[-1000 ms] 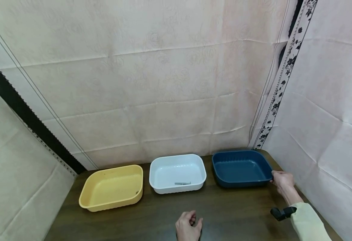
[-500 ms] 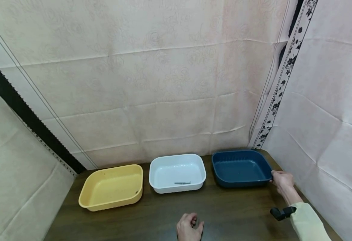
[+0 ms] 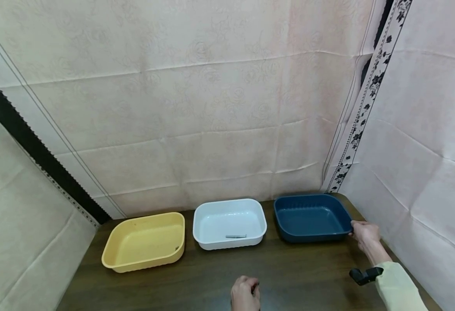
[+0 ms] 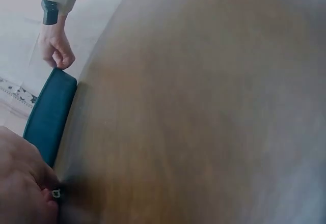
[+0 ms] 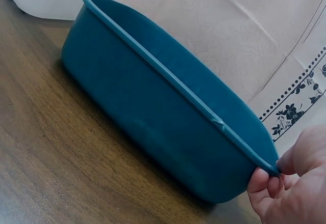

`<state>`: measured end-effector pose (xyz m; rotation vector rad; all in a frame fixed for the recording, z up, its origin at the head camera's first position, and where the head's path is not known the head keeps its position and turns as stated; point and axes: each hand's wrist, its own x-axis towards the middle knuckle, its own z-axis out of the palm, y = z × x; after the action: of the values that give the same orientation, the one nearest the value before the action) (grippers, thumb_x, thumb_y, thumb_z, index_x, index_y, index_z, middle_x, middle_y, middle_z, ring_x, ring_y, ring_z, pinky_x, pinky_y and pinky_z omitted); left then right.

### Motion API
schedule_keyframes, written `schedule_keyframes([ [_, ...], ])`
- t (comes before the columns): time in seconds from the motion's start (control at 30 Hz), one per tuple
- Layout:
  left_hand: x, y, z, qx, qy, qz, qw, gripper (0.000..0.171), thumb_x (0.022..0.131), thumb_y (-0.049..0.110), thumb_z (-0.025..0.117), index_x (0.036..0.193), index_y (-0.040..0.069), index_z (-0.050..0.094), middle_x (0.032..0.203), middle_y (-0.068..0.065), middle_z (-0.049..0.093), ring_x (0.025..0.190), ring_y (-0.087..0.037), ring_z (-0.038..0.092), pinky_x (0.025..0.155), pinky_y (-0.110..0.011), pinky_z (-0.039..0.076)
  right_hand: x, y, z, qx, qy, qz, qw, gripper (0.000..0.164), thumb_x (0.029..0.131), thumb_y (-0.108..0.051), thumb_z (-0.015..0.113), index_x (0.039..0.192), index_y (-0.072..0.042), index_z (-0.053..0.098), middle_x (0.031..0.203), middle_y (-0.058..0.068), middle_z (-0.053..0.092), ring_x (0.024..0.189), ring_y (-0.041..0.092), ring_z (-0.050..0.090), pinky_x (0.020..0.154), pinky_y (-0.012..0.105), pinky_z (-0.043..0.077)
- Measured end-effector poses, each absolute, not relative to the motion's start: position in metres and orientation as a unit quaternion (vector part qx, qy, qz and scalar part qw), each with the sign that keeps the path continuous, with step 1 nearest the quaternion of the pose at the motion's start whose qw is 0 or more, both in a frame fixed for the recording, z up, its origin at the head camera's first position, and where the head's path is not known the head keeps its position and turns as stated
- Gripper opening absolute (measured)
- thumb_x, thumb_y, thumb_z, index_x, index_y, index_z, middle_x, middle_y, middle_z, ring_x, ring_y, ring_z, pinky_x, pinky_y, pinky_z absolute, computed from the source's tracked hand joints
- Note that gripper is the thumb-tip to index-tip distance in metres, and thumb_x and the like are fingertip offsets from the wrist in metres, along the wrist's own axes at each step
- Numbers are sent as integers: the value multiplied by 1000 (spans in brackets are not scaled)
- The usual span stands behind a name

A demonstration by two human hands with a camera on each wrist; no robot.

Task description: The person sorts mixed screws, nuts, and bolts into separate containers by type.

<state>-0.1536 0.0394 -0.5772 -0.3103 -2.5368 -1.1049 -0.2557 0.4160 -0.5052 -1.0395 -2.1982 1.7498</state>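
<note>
My right hand pinches the right front corner of the dark blue plastic tray; in the right wrist view the thumb and curled fingers grip its rim. My left hand is above the table at the bottom of the head view, fingers curled. A small metal piece shows at its fingertips in the left wrist view; most of it is hidden, so its kind is unclear. A white tray in the middle holds a thin grey metal piece.
A yellow tray stands at the left, with a small dark spot near its right side. All the trays sit along the back of the brown wooden table. Pale patterned cloth hangs behind and at both sides.
My left hand has turned and shifted slightly right; the thin metal piece seen at its fingers half a second ago is now mostly covered. The right hand and trays have not moved.
</note>
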Motion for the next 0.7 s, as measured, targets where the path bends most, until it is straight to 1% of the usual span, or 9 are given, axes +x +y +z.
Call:
schedule_keyframes([
  [0.1,-158,36,-574,-159,-904,-361,163,19,74,-8,82,72,9,74,71,3,60,66,-13,58,55,-26,53,-255,417,-504,-346,-729,585,78,42,102,-14,50,135,11,51,93,14,57,62,14,60,46,29,35],
  [0.17,-162,34,-573,-182,-906,-354,145,18,76,-8,81,72,8,73,71,3,60,66,-14,57,56,-26,53,-255,417,-504,-345,-728,587,78,40,101,-14,50,132,11,51,87,11,58,62,14,60,45,29,35],
  [0.27,-166,31,-570,-200,-899,-375,107,17,78,-9,79,73,7,73,70,3,61,65,-12,58,57,-27,55,-253,418,-505,-343,-725,592,81,38,101,-13,50,129,13,51,81,9,57,61,14,60,44,29,35],
  [0.33,-167,30,-569,-205,-890,-398,84,16,80,-8,78,75,7,74,70,4,61,64,-9,58,57,-25,54,-252,418,-507,-342,-723,595,81,38,101,-11,50,130,13,51,82,9,57,60,14,60,45,28,35],
  [0.37,-168,30,-568,-209,-886,-406,82,15,80,-7,77,75,7,74,70,6,61,64,-8,58,57,-24,53,-252,418,-508,-340,-722,597,83,38,100,-11,50,130,13,51,83,10,58,60,14,60,45,28,36],
  [0.47,-171,33,-562,-227,-872,-420,108,13,81,-5,77,78,8,75,72,8,62,66,-3,57,57,-20,51,-252,417,-509,-337,-719,601,87,36,100,-10,51,127,14,52,83,10,57,60,14,60,46,28,37],
  [0.57,-178,42,-550,-254,-853,-422,171,14,79,-6,76,79,8,76,74,8,63,67,0,55,58,-15,47,-252,416,-509,-334,-722,600,88,36,100,-10,51,127,14,52,86,11,57,60,14,60,48,28,38],
  [0.7,-194,59,-527,-277,-825,-440,220,17,78,-8,76,80,8,77,74,7,65,67,4,54,58,-9,45,-252,415,-508,-328,-728,596,83,39,101,-11,49,132,13,50,86,10,57,62,14,60,47,28,36],
])
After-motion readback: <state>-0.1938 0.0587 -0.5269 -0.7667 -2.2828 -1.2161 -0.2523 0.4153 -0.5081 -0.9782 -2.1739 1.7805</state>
